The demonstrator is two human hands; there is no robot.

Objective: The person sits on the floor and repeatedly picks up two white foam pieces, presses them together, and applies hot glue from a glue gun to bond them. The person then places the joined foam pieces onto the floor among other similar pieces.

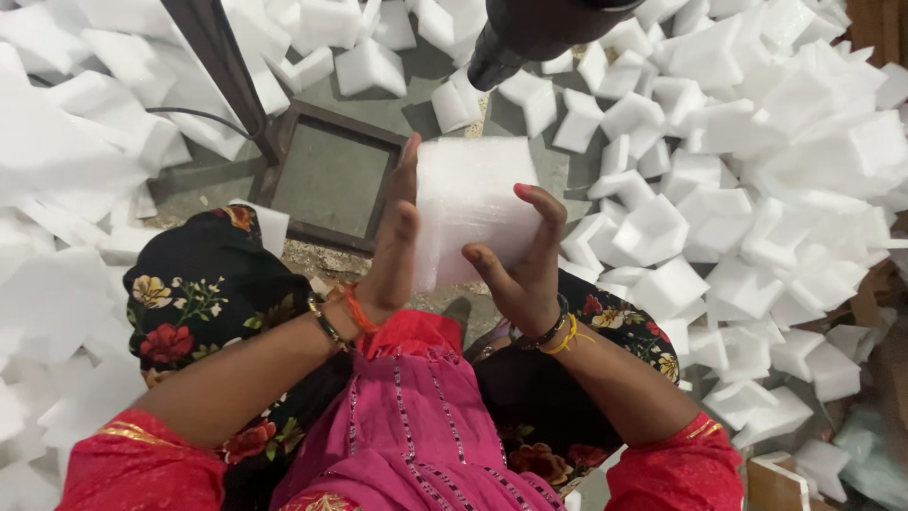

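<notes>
I hold a flat white foam block [470, 203] upright in front of me, above my lap. My left hand [390, 248] presses flat against its left edge, fingers pointing up. My right hand [518, 257] grips its lower right side, with the thumb across the front and the fingers curled over the right edge. Both wrists carry bangles and thread bands. My lap is covered by pink cloth [416, 416] and black flowered fabric [203, 303].
Heaps of white foam pieces [757, 189] lie all around on the floor, thickest at the right and left. A dark metal frame [333, 178] with a slanted post stands ahead on the grey floor. A dark rounded machine part [530, 33] hangs at the top.
</notes>
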